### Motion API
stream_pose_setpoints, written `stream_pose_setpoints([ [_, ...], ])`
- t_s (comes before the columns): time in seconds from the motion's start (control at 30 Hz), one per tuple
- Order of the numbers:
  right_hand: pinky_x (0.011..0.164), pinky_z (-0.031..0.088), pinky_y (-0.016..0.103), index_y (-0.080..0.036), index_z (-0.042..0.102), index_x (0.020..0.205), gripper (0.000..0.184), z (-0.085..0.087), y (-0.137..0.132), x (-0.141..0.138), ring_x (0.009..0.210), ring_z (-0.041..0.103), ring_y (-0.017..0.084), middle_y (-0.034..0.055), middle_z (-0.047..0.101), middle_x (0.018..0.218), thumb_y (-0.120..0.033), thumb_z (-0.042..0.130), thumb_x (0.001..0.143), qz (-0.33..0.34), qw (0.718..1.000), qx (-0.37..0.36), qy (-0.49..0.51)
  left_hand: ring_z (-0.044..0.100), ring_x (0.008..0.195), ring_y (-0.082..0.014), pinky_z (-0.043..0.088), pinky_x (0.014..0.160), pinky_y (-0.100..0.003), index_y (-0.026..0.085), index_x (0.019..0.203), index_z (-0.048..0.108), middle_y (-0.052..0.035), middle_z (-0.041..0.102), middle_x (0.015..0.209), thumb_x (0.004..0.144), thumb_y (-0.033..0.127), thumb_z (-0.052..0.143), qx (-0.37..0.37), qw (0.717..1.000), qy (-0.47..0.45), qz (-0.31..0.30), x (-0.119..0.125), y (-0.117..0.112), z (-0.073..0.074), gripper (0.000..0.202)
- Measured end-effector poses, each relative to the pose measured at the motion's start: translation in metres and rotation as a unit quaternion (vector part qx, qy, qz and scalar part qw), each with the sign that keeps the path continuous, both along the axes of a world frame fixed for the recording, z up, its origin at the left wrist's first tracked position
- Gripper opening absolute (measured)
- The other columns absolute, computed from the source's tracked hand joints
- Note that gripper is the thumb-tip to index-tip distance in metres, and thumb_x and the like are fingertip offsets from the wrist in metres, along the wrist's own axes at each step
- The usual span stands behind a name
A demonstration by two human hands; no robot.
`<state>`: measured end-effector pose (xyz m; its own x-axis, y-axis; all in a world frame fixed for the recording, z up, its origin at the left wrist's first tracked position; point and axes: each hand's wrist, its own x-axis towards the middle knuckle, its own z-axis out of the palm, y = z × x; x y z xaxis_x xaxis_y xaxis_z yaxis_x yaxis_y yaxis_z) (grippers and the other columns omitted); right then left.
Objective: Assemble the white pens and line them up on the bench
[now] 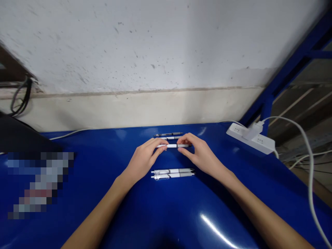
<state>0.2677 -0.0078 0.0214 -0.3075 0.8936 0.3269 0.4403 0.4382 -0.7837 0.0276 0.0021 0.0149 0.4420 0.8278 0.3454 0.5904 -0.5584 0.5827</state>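
Note:
Both of my hands hold one white pen with a grey grip (171, 146) level above the blue table (166, 207). My left hand (144, 159) pinches its left end and my right hand (199, 154) pinches its right, grey end. Two more white pens (172, 173) lie side by side on the table just in front of my hands. Behind my hands another white pen (169, 138) and a thin dark refill or pen part (168, 134) lie near the table's far edge.
A white power strip (250, 138) with a plugged-in white adapter and cable (308, 166) sits at the right rear corner. A blue metal frame (290, 69) rises on the right. A dark object (18, 138) and a blurred patch sit at left. A wall stands close behind.

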Motion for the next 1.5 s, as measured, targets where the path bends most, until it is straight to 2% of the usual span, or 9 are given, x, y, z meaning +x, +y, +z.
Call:
stream_pose_setpoints([
  [0.17, 0.074, 0.053, 0.031, -0.022, 0.071, 0.096, 0.024, -0.0034, 0.0018, 0.0007, 0.074, 0.068, 0.017, 0.0016, 0.074, 0.084, -0.042, 0.058, 0.102, 0.016, 0.992, -0.117, 0.033, 0.068, 0.108, -0.0201, 0.05, 0.098, -0.032, 0.026, 0.116, 0.067, -0.0001, 0.073, 0.119, 0.109, 0.032, 0.052, 0.002, 1.0, 0.002, -0.001, 0.0005, -0.0008, 0.0006, 0.019],
  [0.33, 0.086, 0.054, 0.031, -0.023, 0.07, 0.105, 0.015, -0.002, 0.0028, -0.0001, 0.093, 0.07, 0.018, 0.0033, 0.075, 0.106, -0.033, 0.069, 0.094, 0.017, 0.995, -0.067, 0.076, 0.071, 0.103, -0.0197, 0.051, 0.097, -0.032, 0.026, 0.118, 0.067, -0.0008, 0.074, 0.115, 0.109, 0.033, 0.049, -0.007, 1.0, 0.0, 0.002, 0.0014, -0.0013, 0.0013, 0.021],
  [0.47, 0.079, 0.056, 0.033, -0.021, 0.072, 0.103, 0.024, -0.0004, 0.0019, -0.0002, 0.081, 0.071, 0.018, 0.0042, 0.075, 0.092, -0.042, 0.061, 0.1, 0.015, 0.99, -0.116, 0.076, 0.071, 0.105, -0.0206, 0.052, 0.098, -0.033, 0.025, 0.119, 0.066, -0.0027, 0.074, 0.12, 0.11, 0.034, 0.047, -0.005, 1.0, -0.001, -0.008, 0.0011, -0.0025, 0.0014, 0.023],
  [0.63, 0.092, 0.055, 0.035, -0.023, 0.071, 0.103, 0.012, 0.0006, 0.0016, -0.0007, 0.097, 0.072, 0.019, 0.0035, 0.075, 0.108, -0.03, 0.068, 0.094, 0.02, 0.996, -0.04, 0.082, 0.072, 0.093, -0.0196, 0.054, 0.091, -0.033, 0.025, 0.121, 0.065, -0.0024, 0.075, 0.108, 0.11, 0.035, 0.047, -0.021, 1.0, 0.004, 0.0, 0.0017, -0.0041, 0.0041, 0.023],
  [0.8, 0.084, 0.058, 0.034, -0.023, 0.071, 0.104, 0.014, 0.0009, 0.0008, -0.0021, 0.088, 0.072, 0.019, 0.0036, 0.076, 0.099, -0.034, 0.063, 0.098, 0.012, 0.994, -0.071, 0.077, 0.07, 0.085, -0.0177, 0.053, 0.084, -0.03, 0.024, 0.118, 0.064, -0.0017, 0.075, 0.101, 0.11, 0.033, 0.044, -0.02, 1.0, 0.007, -0.005, 0.0034, -0.0045, 0.0053, 0.023],
  [0.93, 0.089, 0.057, 0.034, -0.024, 0.07, 0.108, 0.014, 0.0015, -0.0001, -0.0035, 0.098, 0.072, 0.019, 0.0043, 0.074, 0.114, -0.028, 0.067, 0.095, 0.009, 0.996, -0.033, 0.085, 0.066, 0.077, -0.0159, 0.049, 0.075, -0.028, 0.023, 0.11, 0.065, 0.0003, 0.072, 0.093, 0.111, 0.033, 0.041, -0.035, 0.999, 0.005, 0.0, 0.0031, -0.0052, 0.0053, 0.026],
  [1.07, 0.08, 0.058, 0.033, -0.023, 0.071, 0.107, 0.016, 0.0015, -0.0004, -0.0042, 0.086, 0.072, 0.019, 0.0039, 0.075, 0.103, -0.034, 0.064, 0.098, 0.003, 0.995, -0.069, 0.077, 0.065, 0.077, -0.015, 0.046, 0.073, -0.026, 0.022, 0.103, 0.065, 0.001, 0.071, 0.091, 0.111, 0.031, 0.041, -0.043, 0.999, 0.006, -0.001, 0.0024, -0.0055, 0.0064, 0.027],
  [1.27, 0.095, 0.058, 0.038, -0.024, 0.071, 0.105, 0.012, 0.0006, 0.003, -0.0004, 0.101, 0.071, 0.021, 0.0061, 0.071, 0.114, -0.028, 0.068, 0.094, -0.007, 0.994, -0.005, 0.113, 0.062, 0.074, -0.0152, 0.044, 0.074, -0.028, 0.021, 0.086, 0.063, 0.0011, 0.067, 0.083, 0.112, 0.032, 0.035, -0.043, 0.999, 0.006, 0.001, 0.0019, -0.0049, 0.0074, 0.039],
  [1.5, 0.094, 0.058, 0.041, -0.026, 0.079, 0.1, 0.016, -0.0032, 0.0087, 0.0051, 0.11, 0.067, 0.024, 0.0088, 0.064, 0.118, -0.032, 0.064, 0.098, -0.043, 0.993, 0.017, 0.104, 0.069, 0.089, -0.0187, 0.051, 0.083, -0.031, 0.024, 0.11, 0.067, -0.0017, 0.074, 0.1, 0.11, 0.034, 0.045, -0.051, 0.998, -0.023, 0.002, 0.0005, -0.001, 0.0023, 0.025],
])
